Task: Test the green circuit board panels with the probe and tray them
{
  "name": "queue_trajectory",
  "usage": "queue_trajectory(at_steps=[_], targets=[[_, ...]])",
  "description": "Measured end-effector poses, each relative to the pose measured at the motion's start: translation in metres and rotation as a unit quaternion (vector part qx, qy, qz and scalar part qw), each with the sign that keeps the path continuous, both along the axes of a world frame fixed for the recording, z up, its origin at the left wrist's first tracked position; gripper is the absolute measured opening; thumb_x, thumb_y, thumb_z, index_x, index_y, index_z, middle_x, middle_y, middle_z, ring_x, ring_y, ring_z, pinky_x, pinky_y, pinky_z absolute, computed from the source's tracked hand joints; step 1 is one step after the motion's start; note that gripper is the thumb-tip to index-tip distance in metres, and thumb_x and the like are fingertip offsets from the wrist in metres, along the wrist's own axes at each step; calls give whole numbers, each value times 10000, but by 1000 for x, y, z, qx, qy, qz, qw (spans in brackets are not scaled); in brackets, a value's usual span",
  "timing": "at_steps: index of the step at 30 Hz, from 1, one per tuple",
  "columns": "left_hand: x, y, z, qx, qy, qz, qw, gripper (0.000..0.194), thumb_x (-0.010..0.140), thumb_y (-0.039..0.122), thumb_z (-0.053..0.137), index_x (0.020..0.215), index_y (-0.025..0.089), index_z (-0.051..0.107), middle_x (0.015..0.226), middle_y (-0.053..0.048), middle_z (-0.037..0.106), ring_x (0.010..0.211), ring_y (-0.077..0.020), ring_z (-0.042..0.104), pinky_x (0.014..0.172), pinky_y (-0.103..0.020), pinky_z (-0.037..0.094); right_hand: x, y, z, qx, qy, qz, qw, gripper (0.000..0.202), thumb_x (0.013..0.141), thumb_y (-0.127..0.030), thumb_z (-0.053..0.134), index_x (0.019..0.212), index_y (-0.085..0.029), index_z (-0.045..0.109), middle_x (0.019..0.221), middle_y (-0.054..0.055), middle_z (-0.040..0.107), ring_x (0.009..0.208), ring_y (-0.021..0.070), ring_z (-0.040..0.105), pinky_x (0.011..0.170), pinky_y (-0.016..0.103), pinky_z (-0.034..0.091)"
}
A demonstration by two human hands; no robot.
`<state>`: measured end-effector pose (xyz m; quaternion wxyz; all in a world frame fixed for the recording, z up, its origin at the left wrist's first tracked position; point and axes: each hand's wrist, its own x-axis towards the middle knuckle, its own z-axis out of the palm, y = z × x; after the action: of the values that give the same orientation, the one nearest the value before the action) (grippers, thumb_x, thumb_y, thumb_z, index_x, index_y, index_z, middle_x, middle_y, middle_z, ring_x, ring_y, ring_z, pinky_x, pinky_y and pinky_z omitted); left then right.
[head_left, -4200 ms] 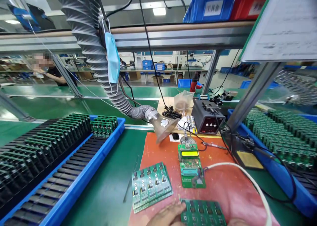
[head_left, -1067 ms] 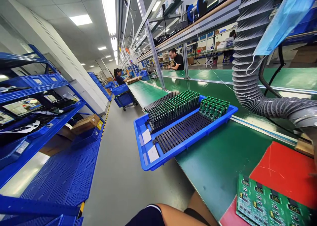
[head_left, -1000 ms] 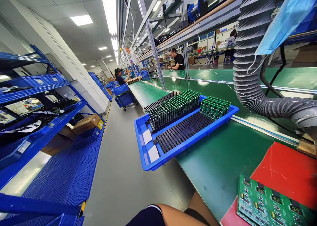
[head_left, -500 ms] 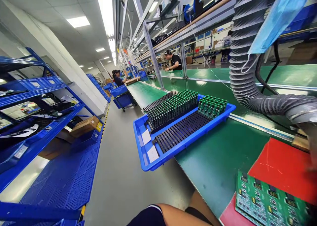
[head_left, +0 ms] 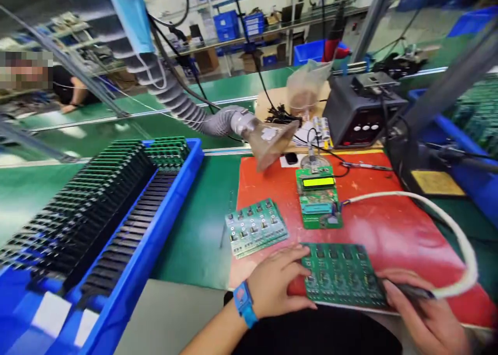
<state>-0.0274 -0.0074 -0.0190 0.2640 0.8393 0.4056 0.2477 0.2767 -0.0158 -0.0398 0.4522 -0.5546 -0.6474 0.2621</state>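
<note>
A green circuit board panel [head_left: 337,274] lies near the front edge of the red mat [head_left: 268,181]. My left hand [head_left: 277,278], wearing a blue wristband [head_left: 244,304], has its fingers spread against the panel's left edge. At the right edge, my right hand [head_left: 431,313] is closed round a dark pen-like probe [head_left: 413,291] with its tip at the panel; the exact contact is blurred. From it a thick white cable [head_left: 462,241] loops back to a green board with a lit yellow display [head_left: 319,199]. Another small stack of panels [head_left: 257,228] lies to the left.
A blue tray [head_left: 171,212] holds rows of upright boards at left. A grey extraction hose [head_left: 182,103] ends in a hood [head_left: 274,142] above the mat. Behind stands a black box with knobs [head_left: 361,111]; another blue bin [head_left: 447,132] is at right. A person [head_left: 73,88] sits across the line.
The view has swung right and down from the aisle and shelves to the red mat. Both my hands are now in sight at the panel.
</note>
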Motion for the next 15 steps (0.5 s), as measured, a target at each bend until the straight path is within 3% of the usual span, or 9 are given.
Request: queue_trajectory(at_steps=[6,15], targets=[[1,-1,8,11,14,7,1000,508,763,554,750,1117,215,617,1410,-120,562,1309,-267,544,1086,-429,482,-11,3,15,29,-1,18,999,60,937,-288,582,960,-253,626,905,60,666,818,196,679,693,270,595],[1,0,10,14,21,6,1000,470,775,512,756,1105,215,601,1406,-134,560,1311,-283,542,1061,-454,510,-14,6,17,3,59,19,998,26,935,-265,597,935,-246,616,888,56,659,765,190,678,603,250,592]])
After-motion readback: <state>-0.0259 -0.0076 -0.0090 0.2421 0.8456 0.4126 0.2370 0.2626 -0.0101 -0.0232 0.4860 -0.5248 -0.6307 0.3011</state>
